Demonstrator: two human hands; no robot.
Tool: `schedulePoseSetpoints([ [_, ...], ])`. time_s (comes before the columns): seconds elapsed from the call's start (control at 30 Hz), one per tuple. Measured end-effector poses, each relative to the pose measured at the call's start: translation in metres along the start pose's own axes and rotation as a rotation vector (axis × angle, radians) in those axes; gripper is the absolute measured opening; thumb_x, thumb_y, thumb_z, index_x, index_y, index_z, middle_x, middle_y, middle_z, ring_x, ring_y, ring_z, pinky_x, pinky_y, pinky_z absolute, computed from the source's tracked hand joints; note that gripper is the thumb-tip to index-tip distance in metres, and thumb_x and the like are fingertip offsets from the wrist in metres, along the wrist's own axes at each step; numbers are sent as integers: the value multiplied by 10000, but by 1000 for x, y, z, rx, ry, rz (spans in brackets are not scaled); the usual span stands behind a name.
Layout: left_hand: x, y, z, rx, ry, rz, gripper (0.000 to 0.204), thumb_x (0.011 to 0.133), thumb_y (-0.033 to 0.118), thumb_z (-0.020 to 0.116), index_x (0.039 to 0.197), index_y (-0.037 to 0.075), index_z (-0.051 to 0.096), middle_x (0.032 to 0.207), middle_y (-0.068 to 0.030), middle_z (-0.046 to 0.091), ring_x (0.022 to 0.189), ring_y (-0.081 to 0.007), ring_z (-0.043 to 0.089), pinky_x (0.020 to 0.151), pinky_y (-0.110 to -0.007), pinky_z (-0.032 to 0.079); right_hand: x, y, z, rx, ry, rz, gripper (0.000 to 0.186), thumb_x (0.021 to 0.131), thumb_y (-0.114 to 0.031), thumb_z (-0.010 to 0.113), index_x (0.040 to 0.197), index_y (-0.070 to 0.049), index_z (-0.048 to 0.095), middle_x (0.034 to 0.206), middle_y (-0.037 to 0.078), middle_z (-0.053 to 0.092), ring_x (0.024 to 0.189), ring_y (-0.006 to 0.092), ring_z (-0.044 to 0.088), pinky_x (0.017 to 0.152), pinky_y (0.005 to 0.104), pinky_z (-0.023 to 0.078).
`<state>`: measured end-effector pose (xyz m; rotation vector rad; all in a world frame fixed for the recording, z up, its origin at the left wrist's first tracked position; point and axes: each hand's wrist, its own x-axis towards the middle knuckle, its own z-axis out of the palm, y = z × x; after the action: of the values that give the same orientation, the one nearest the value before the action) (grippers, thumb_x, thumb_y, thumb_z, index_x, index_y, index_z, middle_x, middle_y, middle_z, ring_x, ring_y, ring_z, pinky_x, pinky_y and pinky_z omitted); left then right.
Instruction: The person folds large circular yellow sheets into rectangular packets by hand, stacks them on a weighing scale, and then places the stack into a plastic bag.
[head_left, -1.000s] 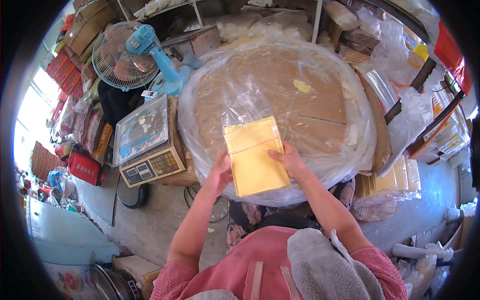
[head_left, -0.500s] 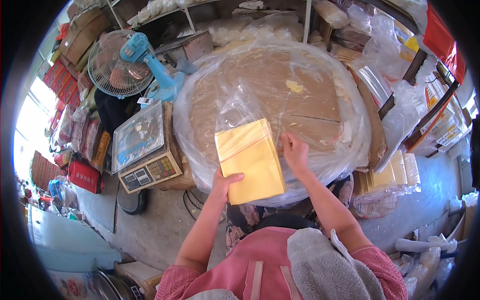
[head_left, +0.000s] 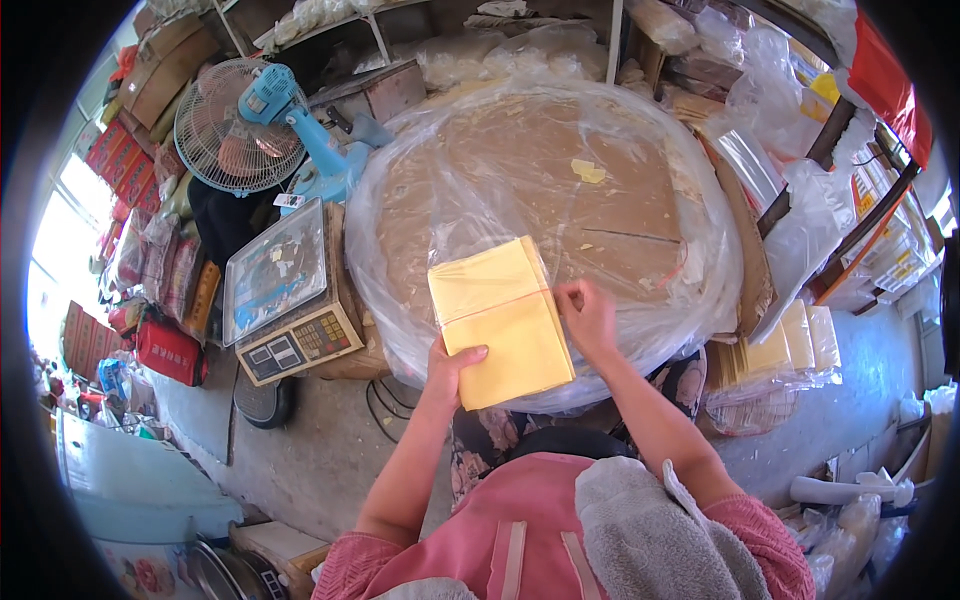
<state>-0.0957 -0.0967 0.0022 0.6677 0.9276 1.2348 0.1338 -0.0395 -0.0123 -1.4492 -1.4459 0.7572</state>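
Observation:
My left hand (head_left: 452, 372) grips a stack of yellow sheets (head_left: 505, 350) by its lower left side, thumb lying on top. A thin red band (head_left: 490, 307) crosses the upper part of the stack. At the right edge, the fingers of my right hand (head_left: 588, 318) are pinched together at the end of this band. Beyond the stack's top edge lies clear plastic film (head_left: 465, 235); whether it belongs to the stack I cannot tell. Below the stack is a broad round work surface of brown cardboard (head_left: 520, 150) wrapped in clear plastic, with small yellow scraps (head_left: 588, 172) on it.
On the left stand a weighing scale (head_left: 300, 345) with a metal pan and a blue fan (head_left: 240, 125). More yellow sheets in clear plastic (head_left: 780, 350) lie low on the right. Shelving with plastic-wrapped goods (head_left: 530, 55) runs along the back. A red bag (head_left: 170, 350) sits far left.
My right hand has moved slightly down and left, to the stack's edge. The red band's right end now sits lower, making it less slanted. My left hand keeps its grip.

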Motion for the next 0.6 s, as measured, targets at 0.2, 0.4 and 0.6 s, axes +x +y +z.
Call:
schedulePoseSetpoints([
  [0.2, 11, -20, -19, -12, 88, -185, 453, 734, -59, 677, 1171, -76, 563, 1073, -193, 665, 910, -277, 688, 796, -383, 580, -43, 15, -3, -135, 63, -399, 110, 897, -127, 636, 925, -21, 638, 817, 143, 649, 692, 229, 662, 630, 326, 508],
  [0.4, 16, -54, -18, -103, 88, -237, 451, 769, -37, 665, 1202, -77, 546, 1099, -198, 656, 929, -294, 683, 817, -390, 577, -54, 55, -2, 765, -113, 617, 365, 894, -198, 672, 1211, -50, 567, 1068, 74, 666, 944, 203, 664, 719, 344, 548],
  [0.6, 16, -53, -14, -161, 73, -173, 372, 936, 190, 586, 1239, -21, 545, 1136, -158, 650, 984, -240, 666, 871, -342, 539, -61, 18, -14, 922, -425, 731, 563, 868, -167, 670, 1362, -10, 451, 1251, 110, 588, 1113, 224, 607, 905, 342, 519],
])
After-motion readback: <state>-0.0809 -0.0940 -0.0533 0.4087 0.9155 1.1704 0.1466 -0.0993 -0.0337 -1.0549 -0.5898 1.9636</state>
